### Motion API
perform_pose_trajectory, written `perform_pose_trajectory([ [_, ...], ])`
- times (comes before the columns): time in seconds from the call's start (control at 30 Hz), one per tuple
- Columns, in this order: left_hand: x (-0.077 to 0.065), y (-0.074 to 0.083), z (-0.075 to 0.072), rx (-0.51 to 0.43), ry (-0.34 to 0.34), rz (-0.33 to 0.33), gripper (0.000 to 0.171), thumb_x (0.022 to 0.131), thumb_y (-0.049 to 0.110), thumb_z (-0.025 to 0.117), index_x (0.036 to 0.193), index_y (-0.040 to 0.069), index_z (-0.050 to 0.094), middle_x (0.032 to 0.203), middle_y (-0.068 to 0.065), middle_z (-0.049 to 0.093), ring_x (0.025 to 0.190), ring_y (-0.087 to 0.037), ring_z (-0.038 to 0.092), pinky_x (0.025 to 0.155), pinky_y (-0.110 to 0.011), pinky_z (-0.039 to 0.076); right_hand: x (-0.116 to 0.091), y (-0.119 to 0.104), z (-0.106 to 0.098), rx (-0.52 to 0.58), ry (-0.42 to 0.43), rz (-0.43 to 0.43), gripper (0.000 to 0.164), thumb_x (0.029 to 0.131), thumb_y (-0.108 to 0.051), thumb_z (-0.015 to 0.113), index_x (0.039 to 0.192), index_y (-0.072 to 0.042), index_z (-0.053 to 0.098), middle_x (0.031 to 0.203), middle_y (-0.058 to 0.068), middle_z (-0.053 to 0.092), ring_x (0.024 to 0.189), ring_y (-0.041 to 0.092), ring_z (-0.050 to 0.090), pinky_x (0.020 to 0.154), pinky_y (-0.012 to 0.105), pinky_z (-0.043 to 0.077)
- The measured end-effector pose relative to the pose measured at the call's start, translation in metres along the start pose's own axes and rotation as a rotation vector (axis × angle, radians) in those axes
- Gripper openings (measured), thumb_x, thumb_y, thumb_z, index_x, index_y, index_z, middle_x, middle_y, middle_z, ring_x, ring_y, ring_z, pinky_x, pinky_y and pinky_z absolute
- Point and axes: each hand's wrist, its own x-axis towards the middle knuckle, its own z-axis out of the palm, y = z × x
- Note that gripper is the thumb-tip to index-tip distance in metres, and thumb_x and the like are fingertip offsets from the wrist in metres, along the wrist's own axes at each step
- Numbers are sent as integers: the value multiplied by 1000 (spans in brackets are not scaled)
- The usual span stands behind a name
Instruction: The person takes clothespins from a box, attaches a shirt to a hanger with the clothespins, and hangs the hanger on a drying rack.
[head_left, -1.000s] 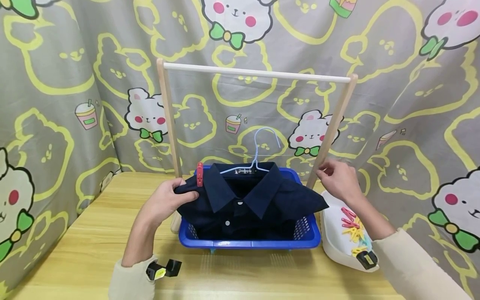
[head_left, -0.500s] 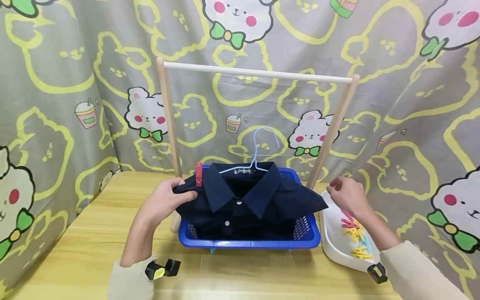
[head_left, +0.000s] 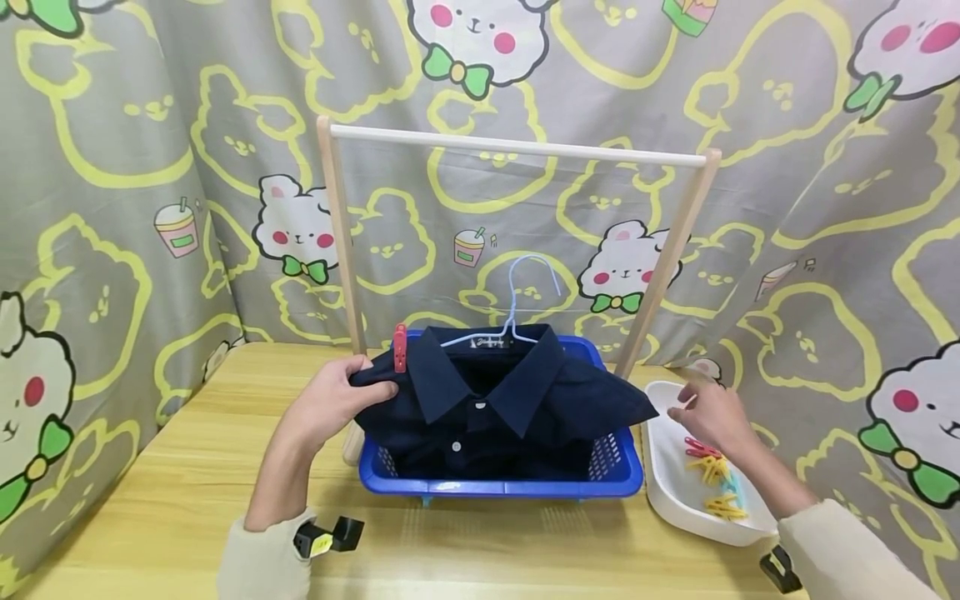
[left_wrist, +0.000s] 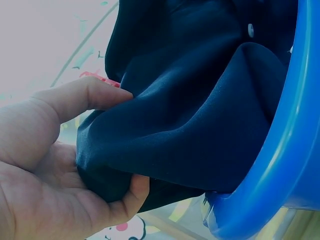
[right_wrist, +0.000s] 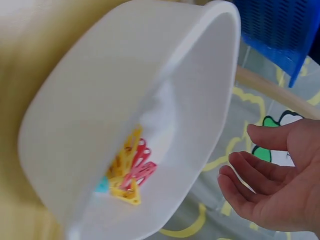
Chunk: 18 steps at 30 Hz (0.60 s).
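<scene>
A dark navy collared shirt (head_left: 480,417) lies in a blue basket (head_left: 502,487), with a light blue wire hanger (head_left: 513,304) inside its collar. One red clothespin (head_left: 401,348) is clipped at the shoulder on the left. My left hand (head_left: 330,400) pinches that shoulder between thumb and fingers; the left wrist view shows fingers curled round the cloth (left_wrist: 165,130). Over the white tray (head_left: 660,492) hovers my right hand (head_left: 716,417), its fingers loosely bent and holding nothing. Below it in the tray lie red clothespins (right_wrist: 140,167), yellow clothespins (right_wrist: 125,165) and something light blue.
A wooden rack with a white crossbar (head_left: 517,146) stands behind the basket, its posts (head_left: 667,267) on both sides. The wooden table (head_left: 187,492) runs under everything. A patterned curtain (head_left: 480,208) hangs close behind and at both sides.
My right hand has moved right and down, from beside the rack's right post to over the white tray. My left hand keeps its grip on the shirt's shoulder.
</scene>
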Motion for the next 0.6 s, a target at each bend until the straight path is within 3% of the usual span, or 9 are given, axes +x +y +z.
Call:
perform_pose_trajectory([
  [0.2, 1, -1, 0, 7, 2, -2, 26, 90, 21, 72, 89, 0, 57, 84, -8, 56, 84, -25, 56, 77, -35, 46, -3, 11, 6, -34, -60, 17, 37, 76, -18, 79, 99, 8, 66, 84, 19, 72, 83, 40, 67, 77, 52, 49],
  [0.4, 3, -2, 1, 4, 1, -6, 26, 90, 22, 72, 89, 0, 58, 84, -8, 57, 83, -25, 56, 77, -35, 47, -7, 21, 10, -72, -94, 2, 25, 69, -9, 78, 89, 1, 68, 81, 14, 69, 74, 28, 63, 70, 43, 48],
  [0.6, 4, -2, 0, 5, -3, -2, 26, 90, 22, 72, 88, 0, 58, 83, -8, 56, 83, -25, 55, 76, -35, 47, -12, 28, 13, -92, -199, -22, 14, 71, -4, 73, 85, -3, 68, 82, 12, 66, 71, 25, 58, 65, 38, 47],
])
